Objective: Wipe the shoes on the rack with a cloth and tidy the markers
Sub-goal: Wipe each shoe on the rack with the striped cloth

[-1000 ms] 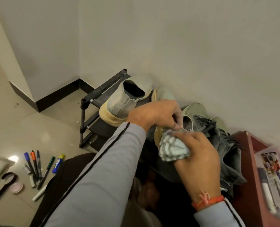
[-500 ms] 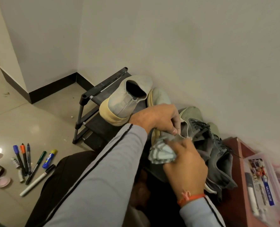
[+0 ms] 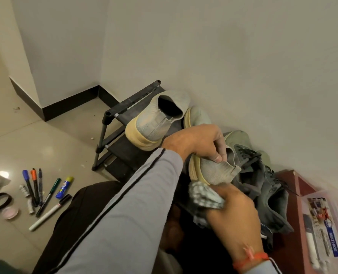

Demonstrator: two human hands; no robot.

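The left hand curls over the collar of a pale grey shoe, thumb and fingers pinching its edge and holding it tipped up at the front of the rack. Just below it the right hand has a striped cloth bunched in its closed fingers, the cloth pressed against the shoe's yellowed sole edge. An orange thread is tied round the right wrist, and both arms are in grey sleeves with a dark stripe. On the rack's top shelf sits a second pale shoe, heel toward the room, with another toe showing behind it against the wall. To the right of the held shoe lie dark grey lace-up sneakers, slumped against each other, a pale green shoe half hidden behind them. The rack is black, set in the corner against the wall. On the floor to the left, well apart from the rack, the markers lie loose in a rough fan: blue, orange and dark caps, a green one, a white-barrelled one nearest the knee, and a blue and yellow tube among them. Beside them are a black hook and a small pink lid. At the far right a clear box with a printed label rests on a reddish wooden surface.
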